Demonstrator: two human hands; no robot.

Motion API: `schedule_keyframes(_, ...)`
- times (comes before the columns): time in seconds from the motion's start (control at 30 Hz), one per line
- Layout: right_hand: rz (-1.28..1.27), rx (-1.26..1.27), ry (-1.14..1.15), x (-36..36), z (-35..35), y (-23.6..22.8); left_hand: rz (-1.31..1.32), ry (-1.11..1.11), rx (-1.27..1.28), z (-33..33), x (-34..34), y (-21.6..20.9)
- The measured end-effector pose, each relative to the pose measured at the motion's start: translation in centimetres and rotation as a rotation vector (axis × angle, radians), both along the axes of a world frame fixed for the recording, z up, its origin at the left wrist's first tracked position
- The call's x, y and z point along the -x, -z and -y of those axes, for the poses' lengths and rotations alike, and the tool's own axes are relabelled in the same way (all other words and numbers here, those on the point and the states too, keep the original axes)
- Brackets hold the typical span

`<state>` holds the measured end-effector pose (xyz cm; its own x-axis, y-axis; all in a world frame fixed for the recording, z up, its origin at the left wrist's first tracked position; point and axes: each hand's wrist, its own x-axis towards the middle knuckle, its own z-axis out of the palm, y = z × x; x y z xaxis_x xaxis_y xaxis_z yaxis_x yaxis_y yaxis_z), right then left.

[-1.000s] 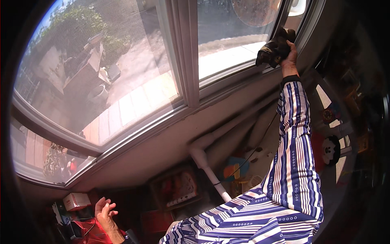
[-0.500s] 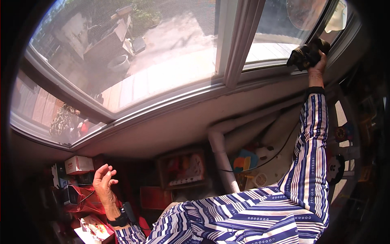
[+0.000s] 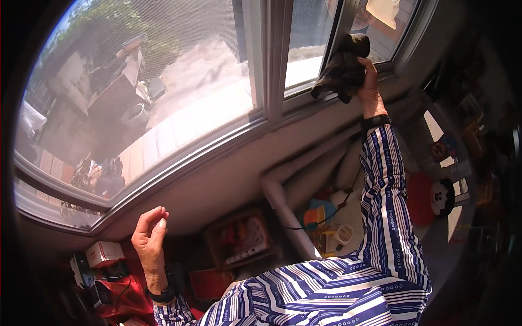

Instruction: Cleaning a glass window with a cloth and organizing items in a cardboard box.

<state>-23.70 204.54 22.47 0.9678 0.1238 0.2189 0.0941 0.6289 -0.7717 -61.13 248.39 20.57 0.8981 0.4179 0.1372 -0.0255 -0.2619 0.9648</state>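
Observation:
A bunched dark cloth [image 3: 341, 70] is gripped in my right hand [image 3: 371, 89], at the lower part of the window. It rests against the upright frame bar [image 3: 336, 35] of the sliding pane and reaches down to the sill track. My fingers are mostly hidden behind the cloth. My left hand [image 3: 149, 244] is raised below the window's left end, touching nothing. Its fingers are loosely bent with a gap to the thumb, and nothing shows in them. Glass [image 3: 190, 81] with a mesh look fills the big left pane.
Below the sill a pale pipe [image 3: 285, 209] bends down the wall. Beneath the window stand a framed box [image 3: 239, 239], a white and red carton [image 3: 104, 254] and a red bag [image 3: 122, 296]. Toys lie near the pipe, including a blue and orange one [image 3: 319, 213]. A black-and-white round item [image 3: 442, 196] is at right.
The view has turned, so the window sits further left. My right hand with the cloth has come onto the pane's upright frame bar. My left hand's fingers have drawn closer together.

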Motion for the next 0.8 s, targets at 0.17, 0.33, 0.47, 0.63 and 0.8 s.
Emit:
schedule_keyframes(0.17, -0.013, 0.022, -0.094, 3.5, -3.0, -1.5, 0.333, 0.145, -0.795, 3.2, -4.1, 0.2)
schedule_keyframes(0.33, -0.026, 0.092, -0.116, 4.8, -6.9, -1.1, 0.401, 0.174, -0.944, 3.7, -4.6, 0.4)
schedule_keyframes(0.47, 0.116, 0.250, -0.099, 5.9, -8.2, -1.3, 0.391, 0.222, -0.999, 3.5, -5.0, 0.8)
schedule_keyframes(0.63, 0.095, 0.280, -0.110, 6.0, -9.1, -2.1, 0.390, 0.241, -1.015, 3.5, -6.0, 0.9)
schedule_keyframes(0.8, 0.103, 0.272, -0.139, 6.4, -10.4, -2.2, 0.420, 0.279, -1.025, 4.3, -6.1, 1.2)
